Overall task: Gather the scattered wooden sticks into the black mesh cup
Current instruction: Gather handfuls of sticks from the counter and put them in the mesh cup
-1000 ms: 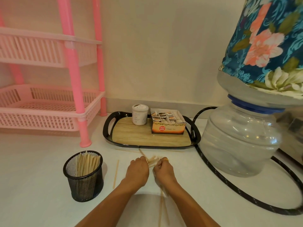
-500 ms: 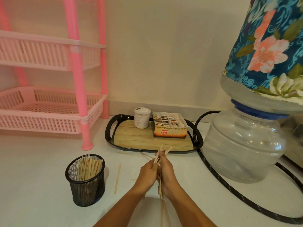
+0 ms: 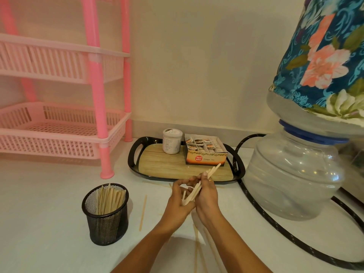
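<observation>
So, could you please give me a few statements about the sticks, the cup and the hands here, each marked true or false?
1. The black mesh cup holds sticks. True.
2. The left hand and right hand hold a bundle of sticks between them. True.
3. The cup stands on the tray. False: it stands on the white surface, nearer the camera and to the tray's left.
4. Every stick is gathered. False: a loose stick lies between cup and hands.

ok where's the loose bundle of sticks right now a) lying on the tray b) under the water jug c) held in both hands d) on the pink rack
c: the right hand grips the bundle of sticks and the left hand cups its lower end
</observation>
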A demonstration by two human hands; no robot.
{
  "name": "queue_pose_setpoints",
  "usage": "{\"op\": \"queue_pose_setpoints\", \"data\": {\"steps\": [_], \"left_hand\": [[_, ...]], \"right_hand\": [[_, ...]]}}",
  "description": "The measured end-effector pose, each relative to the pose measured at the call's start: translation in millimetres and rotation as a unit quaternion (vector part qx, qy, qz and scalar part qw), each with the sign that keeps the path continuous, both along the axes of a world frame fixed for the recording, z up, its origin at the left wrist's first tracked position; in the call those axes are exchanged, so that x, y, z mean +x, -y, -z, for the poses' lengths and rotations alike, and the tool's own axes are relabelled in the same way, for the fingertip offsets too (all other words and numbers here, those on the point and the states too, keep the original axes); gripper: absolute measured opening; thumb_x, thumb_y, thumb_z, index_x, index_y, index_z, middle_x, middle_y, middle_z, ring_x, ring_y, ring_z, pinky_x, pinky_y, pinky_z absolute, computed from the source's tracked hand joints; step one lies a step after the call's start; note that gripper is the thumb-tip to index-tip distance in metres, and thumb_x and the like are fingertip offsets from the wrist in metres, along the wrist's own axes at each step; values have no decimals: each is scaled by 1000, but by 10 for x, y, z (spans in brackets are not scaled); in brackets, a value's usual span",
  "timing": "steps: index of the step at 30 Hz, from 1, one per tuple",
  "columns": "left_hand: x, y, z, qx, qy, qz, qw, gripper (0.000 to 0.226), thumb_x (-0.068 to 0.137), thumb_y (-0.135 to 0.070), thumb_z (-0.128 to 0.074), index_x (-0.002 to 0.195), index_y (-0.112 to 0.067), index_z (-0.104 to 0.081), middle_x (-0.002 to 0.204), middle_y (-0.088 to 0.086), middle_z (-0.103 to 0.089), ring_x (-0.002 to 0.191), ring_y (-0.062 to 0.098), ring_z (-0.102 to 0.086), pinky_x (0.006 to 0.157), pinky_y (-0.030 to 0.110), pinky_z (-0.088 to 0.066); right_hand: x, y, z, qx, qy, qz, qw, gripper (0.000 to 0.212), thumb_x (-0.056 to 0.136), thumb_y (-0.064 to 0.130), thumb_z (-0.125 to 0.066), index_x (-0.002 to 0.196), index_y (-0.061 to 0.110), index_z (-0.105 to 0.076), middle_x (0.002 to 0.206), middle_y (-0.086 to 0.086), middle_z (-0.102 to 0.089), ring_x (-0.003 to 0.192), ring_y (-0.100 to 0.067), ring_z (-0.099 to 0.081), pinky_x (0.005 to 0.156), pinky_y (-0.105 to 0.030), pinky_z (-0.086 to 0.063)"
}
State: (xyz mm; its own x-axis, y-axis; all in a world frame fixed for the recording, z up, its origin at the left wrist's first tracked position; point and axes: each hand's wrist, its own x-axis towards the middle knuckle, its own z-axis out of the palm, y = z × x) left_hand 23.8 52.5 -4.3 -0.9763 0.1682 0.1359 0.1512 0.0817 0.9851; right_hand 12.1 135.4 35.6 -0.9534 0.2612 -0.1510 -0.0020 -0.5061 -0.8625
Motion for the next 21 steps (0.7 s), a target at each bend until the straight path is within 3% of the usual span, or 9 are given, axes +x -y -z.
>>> {"op": "queue_pose_setpoints", "data": {"steps": [3, 5, 7, 9, 13, 16, 18, 21], "left_hand": [[5, 21, 18, -17, 4, 2, 1000, 53, 83, -5, -59, 116, -36, -31, 105, -1, -53, 101, 14, -56, 83, 28, -53], [20, 16, 25, -36, 12, 4, 999, 50, 83, -8, -62, 117, -31, -34, 104, 0, -57, 98, 15, -60, 82, 26, -53], [23, -5, 26, -74, 1, -9, 997, 31, 85, -12, -61, 108, -26, -46, 98, -1, -63, 89, 11, -64, 76, 22, -52], [31, -25, -4, -92, -8, -27, 995, 8, 89, -13, -55, 92, -20, -57, 87, 2, -66, 78, 14, -63, 72, 26, -51], [65, -60, -54, -89, 1, -30, 996, 22, 91, -11, -51, 73, -22, -56, 77, 4, -64, 75, 21, -63, 67, 26, -48], [65, -76, -62, -69, 12, -56, 996, 23, 92, -11, -50, 71, -16, -58, 73, 5, -63, 71, 19, -60, 64, 24, -45], [62, -96, -64, -53, 25, -65, 996, 23, 92, -11, -49, 73, -15, -60, 74, 5, -64, 73, 19, -61, 65, 24, -47], [76, -137, -77, -34, 40, -84, 995, 32, 93, -11, -47, 66, -27, -51, 68, -6, -58, 66, 6, -56, 61, 16, -44]], "right_hand": [[5, 12, -63, 16, -52, -5, 999, 23, 97, 26, -42, 81, 16, -55, 60, 2, -56, 54, -8, -55, 54, -22, -48], [13, 29, -117, 20, -76, -18, 997, 21, 96, 25, -45, 82, 15, -57, 53, 5, -50, 46, -5, -49, 50, -20, -45], [33, 49, -166, 23, -89, -31, 995, 24, 94, 28, -48, 76, 15, -57, 45, 8, -43, 39, -3, -40, 42, -16, -38], [67, 75, -200, 48, -108, -41, 992, 33, 91, 35, -50, 64, 15, -51, 41, 9, -36, 37, -3, -32, 38, -15, -31], [162, 130, -247, 103, -146, -56, 982, 46, 75, 55, -48, 51, 16, -43, 39, 8, -32, 37, -5, -26, 39, -17, -25], [210, 152, -281, 73, -172, -75, 979, 55, 75, 63, -37, 53, 13, -43, 39, 7, -32, 37, -5, -28, 40, -17, -26], [223, 160, -295, 50, -165, -86, 981, 59, 84, 60, -30, 52, 13, -42, 39, 5, -33, 37, -6, -29, 40, -18, -26], [235, 184, -331, 78, -173, -89, 978, 56, 96, 43, -29, 49, 15, -40, 39, 6, -35, 38, -5, -31, 41, -19, -27]]}}
